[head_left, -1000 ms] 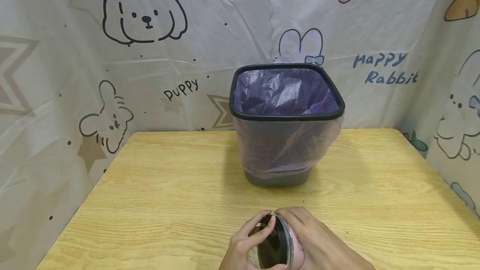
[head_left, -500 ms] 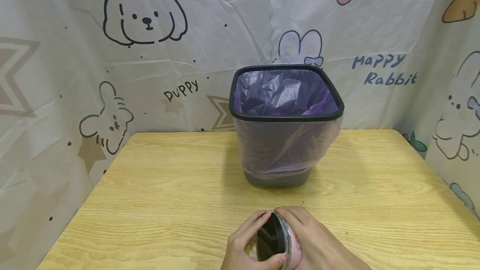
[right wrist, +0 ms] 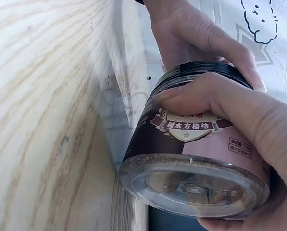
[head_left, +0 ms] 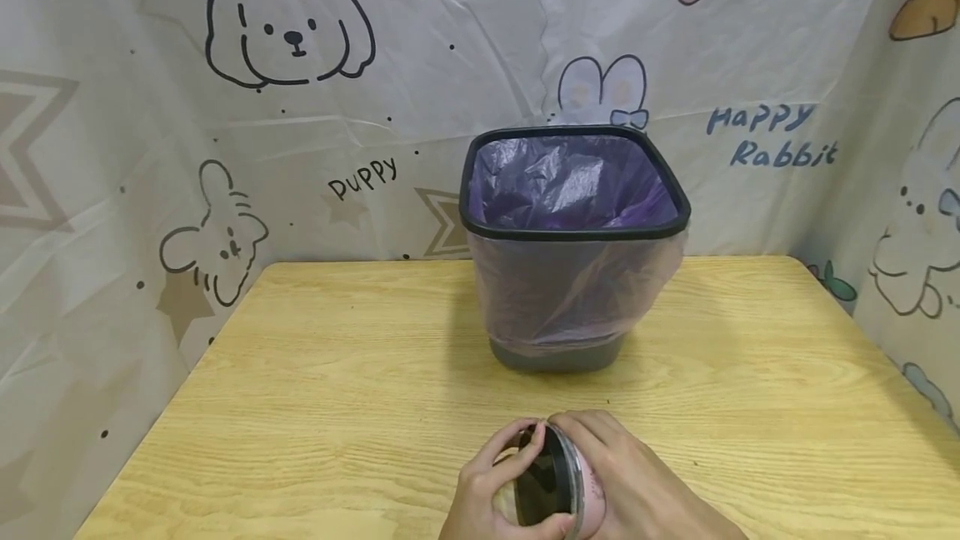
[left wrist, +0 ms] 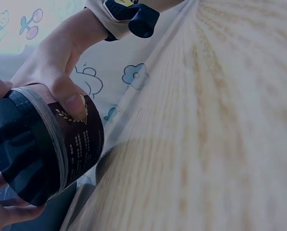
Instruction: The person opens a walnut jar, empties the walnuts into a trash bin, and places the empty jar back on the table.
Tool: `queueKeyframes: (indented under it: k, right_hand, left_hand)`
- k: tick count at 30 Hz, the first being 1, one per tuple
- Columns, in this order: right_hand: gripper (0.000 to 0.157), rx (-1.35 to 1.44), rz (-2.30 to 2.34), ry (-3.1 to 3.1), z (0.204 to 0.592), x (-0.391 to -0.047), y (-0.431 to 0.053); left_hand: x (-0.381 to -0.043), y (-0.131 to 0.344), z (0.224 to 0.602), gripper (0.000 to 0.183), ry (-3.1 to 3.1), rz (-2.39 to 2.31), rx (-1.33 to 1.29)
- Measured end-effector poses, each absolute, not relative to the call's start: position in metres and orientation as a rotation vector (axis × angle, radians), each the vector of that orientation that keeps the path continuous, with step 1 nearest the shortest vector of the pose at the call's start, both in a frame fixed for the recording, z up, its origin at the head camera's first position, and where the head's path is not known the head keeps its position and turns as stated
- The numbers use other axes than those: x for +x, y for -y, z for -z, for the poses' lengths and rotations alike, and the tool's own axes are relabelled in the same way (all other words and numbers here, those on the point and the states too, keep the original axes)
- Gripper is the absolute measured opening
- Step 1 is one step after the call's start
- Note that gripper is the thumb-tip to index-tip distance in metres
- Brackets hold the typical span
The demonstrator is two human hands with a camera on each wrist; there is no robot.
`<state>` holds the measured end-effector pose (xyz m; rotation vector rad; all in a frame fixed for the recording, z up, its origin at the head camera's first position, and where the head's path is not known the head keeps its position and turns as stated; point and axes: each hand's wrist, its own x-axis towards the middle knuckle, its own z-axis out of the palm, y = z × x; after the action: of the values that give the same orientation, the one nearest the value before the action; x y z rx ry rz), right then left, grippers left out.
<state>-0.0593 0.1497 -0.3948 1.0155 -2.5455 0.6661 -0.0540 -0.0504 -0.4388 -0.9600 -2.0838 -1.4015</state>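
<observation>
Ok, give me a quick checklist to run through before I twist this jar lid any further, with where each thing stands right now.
1. Right hand holds the jar body firmly: ok, fingers wrap round the label.
2. Left hand has a grip on the black lid: ok, fingers curl over its rim.
3. Lid loosened or off: cannot tell; it sits on the jar's mouth.
4. Jar upright: not ok, it lies on its side above the table near edge, so contents may spill once open.
5. Bin open and lined: ok, purple bag inside.
6. Path to the bin: ok, only bare tabletop shows between.
</observation>
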Motion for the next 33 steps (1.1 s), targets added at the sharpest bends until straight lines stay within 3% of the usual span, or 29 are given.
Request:
queueKeyframes:
  k: [10,23,33]
  right_hand:
    - [0.087,1.038,-0.796,2.621,0.391,-0.06,-0.153]
    - [0.089,1.056,-0.876,2.647,0.389,-0.062,-0.154]
    - [0.091,0.989,-0.77,2.663,0.388,-0.057,-0.154]
  left_hand:
    - [-0.055,0.052,0.439,0.06,2.006,1.326,-1.079]
    - [-0.065,0.062,0.437,0.062,1.97,1.28,-1.36]
    - [-0.057,0.06,0.435,0.073,2.114,1.372,-1.198]
